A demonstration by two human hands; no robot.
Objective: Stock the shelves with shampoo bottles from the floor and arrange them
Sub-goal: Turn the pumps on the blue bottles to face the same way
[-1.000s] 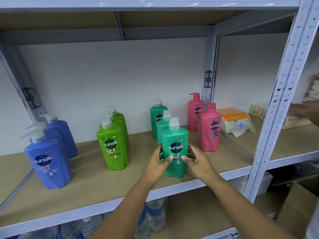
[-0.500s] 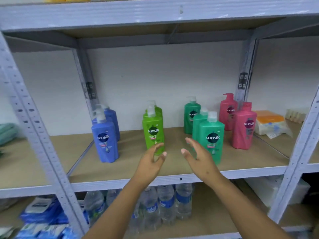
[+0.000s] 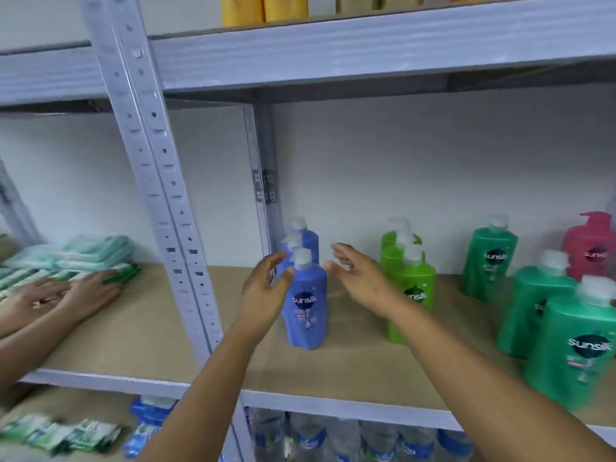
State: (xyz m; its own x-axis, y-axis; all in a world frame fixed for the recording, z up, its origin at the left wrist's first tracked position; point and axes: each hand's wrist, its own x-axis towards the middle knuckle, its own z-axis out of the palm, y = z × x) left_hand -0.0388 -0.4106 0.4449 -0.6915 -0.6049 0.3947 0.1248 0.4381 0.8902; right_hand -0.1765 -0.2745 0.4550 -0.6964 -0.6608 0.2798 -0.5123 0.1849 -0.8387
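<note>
Sunsilk pump bottles stand in front-to-back rows on the wooden shelf [image 3: 350, 368]. The front blue bottle [image 3: 308, 311] heads a row of three by the shelf's left post. My left hand [image 3: 263, 295] hovers open just left of it, fingers apart, holding nothing. My right hand [image 3: 360, 278] is open to the right of it, between the blue row and the lime green bottles [image 3: 411, 288]. Teal green bottles [image 3: 580, 351] stand further right, and a pink bottle [image 3: 591, 250] shows at the right edge.
A grey perforated upright [image 3: 160, 195] divides the bays. In the left bay another person's hands [image 3: 66, 295] rest on green packets [image 3: 83, 258]. Water bottles [image 3: 350, 438] fill the shelf below, with sachets [image 3: 60, 435] at lower left. Yellow containers [image 3: 263, 8] sit on the shelf above.
My view and both hands have swung left: they let go of the front teal bottle, passed the lime green row, and now flank the front blue bottle.
</note>
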